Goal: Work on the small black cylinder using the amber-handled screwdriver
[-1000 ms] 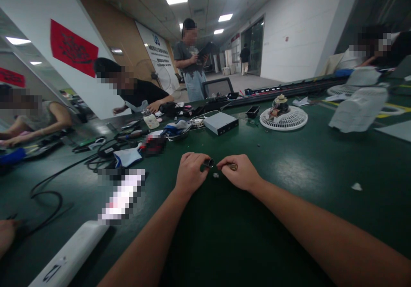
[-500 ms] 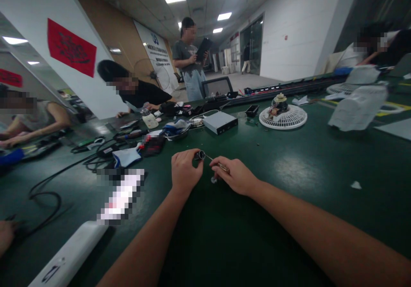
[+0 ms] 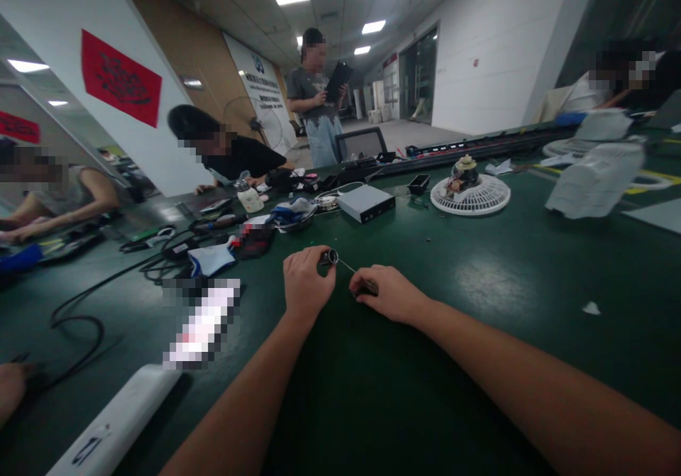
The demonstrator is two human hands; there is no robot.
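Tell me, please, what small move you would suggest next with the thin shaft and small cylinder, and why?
Probably ease the thin metal shaft in the right hand toward the small metal cylinder in the left hand: its tip already points at the cylinder's end.

No readable text anywhere
Black brush characters on the red rectangular banner at far left and the white wall sign beyond are too small to read

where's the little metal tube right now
In the head view, the small metal tube is pinched in the left hand over the green workbench, with a thin metal rod running from it to the right hand.
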